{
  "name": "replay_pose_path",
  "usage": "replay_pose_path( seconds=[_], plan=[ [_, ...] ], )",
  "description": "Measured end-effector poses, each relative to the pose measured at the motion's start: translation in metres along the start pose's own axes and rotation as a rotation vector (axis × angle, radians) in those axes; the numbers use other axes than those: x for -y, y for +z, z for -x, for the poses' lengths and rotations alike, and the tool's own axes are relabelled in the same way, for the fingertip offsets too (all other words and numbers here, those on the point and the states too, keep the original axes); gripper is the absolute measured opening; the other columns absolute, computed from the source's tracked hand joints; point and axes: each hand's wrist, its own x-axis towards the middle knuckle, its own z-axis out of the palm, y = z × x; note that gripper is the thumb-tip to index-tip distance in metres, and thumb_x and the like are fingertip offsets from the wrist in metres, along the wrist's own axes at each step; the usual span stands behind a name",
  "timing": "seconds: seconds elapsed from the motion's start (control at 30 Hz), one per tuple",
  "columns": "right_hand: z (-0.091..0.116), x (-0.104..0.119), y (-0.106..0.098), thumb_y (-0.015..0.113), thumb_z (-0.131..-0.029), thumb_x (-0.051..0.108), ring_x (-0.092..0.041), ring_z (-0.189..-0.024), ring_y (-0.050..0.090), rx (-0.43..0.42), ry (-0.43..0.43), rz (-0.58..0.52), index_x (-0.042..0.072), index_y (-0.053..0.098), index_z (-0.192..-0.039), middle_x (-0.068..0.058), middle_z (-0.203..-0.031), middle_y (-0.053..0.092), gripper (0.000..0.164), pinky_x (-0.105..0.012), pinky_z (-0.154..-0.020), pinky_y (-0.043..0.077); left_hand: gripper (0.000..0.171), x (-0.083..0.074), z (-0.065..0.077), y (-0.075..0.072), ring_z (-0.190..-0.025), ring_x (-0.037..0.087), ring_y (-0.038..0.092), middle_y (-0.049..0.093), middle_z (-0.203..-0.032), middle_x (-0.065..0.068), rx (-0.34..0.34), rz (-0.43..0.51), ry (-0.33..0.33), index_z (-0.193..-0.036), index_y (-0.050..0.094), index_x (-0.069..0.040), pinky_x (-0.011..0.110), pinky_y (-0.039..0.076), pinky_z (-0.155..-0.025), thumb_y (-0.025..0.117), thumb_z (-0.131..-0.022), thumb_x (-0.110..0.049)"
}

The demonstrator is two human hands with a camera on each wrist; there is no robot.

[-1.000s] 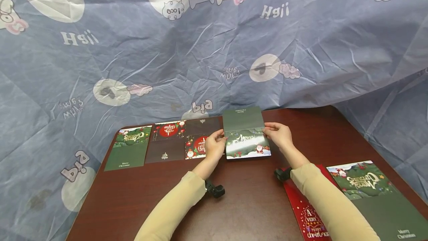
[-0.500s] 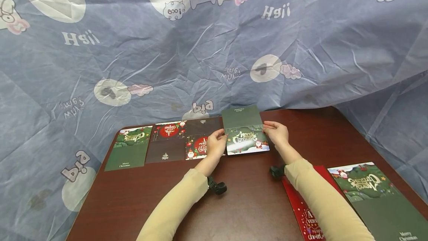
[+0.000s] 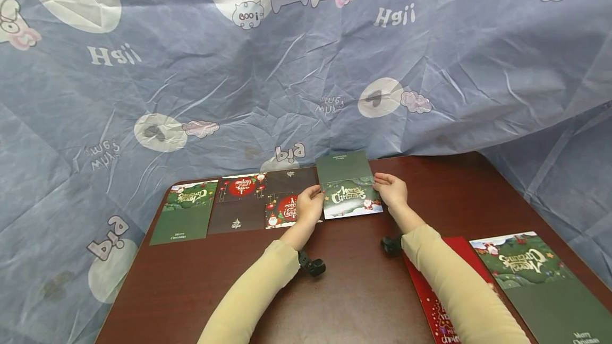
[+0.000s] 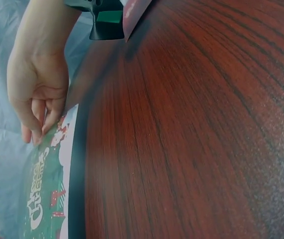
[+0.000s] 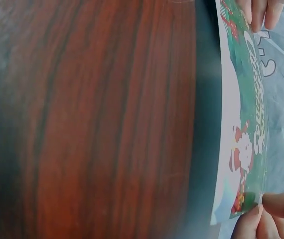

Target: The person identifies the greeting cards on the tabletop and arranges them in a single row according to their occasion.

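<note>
An unfolded green Christmas card (image 3: 351, 195) is held between my two hands at the back of the table, its printed half nearer me and its plain half (image 3: 344, 166) against the cloth. My left hand (image 3: 309, 205) pinches its left edge near the crease. At the right edge, by the crease, my right hand (image 3: 393, 191) pinches it between thumb and fingers. In the left wrist view the right hand (image 4: 40, 94) grips the far end, near Santa. The right wrist view has right-hand fingers (image 5: 261, 219) on the card (image 5: 246, 99). Its front edge casts a dark shadow.
Left of the held card lie another green card (image 3: 184, 211), a dark card (image 3: 237, 203) and a second dark card (image 3: 289, 195), partly behind my left hand. A red card (image 3: 435, 296) lies under my right forearm, beside a green one (image 3: 540, 280). Patterned cloth (image 3: 239, 94) hangs behind the table (image 3: 296, 301).
The held card has shifted slightly back and left, and its front edge sits farther from me. My right hand moved a little left with it; the left hand hardly moved.
</note>
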Motion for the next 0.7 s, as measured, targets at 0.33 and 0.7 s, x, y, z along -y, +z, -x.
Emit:
replay_pose_path(
  seconds=[0.33,0.7],
  plan=[
    [0.0027,-0.0026,0.0019,0.061,-0.085,0.001,-0.024,-0.11,0.059,0.004,-0.025,-0.018,-0.006,0.058,-0.121,-0.02,-0.118,0.061,0.037,-0.03,-0.088,0.049,0.033,0.002,-0.002,0.0026,-0.11,0.022,0.059,0.065,-0.116,0.011,0.007,-0.001,-0.017,-0.118,0.063,0.001,0.036,0.044,-0.095,0.058,-0.087,-0.01],
    [-0.0012,-0.0069,0.0033,0.052,-0.093,0.005,-0.026,-0.111,0.054,0.014,0.061,-0.028,-0.006,0.053,-0.129,-0.02,-0.129,0.054,0.037,-0.025,-0.086,0.048,0.038,0.004,-0.0015,0.0008,-0.112,0.025,0.057,0.062,-0.12,0.015,0.049,-0.03,0.049,-0.122,0.059,0.002,0.038,0.044,-0.095,0.06,-0.088,-0.015]
  ],
)
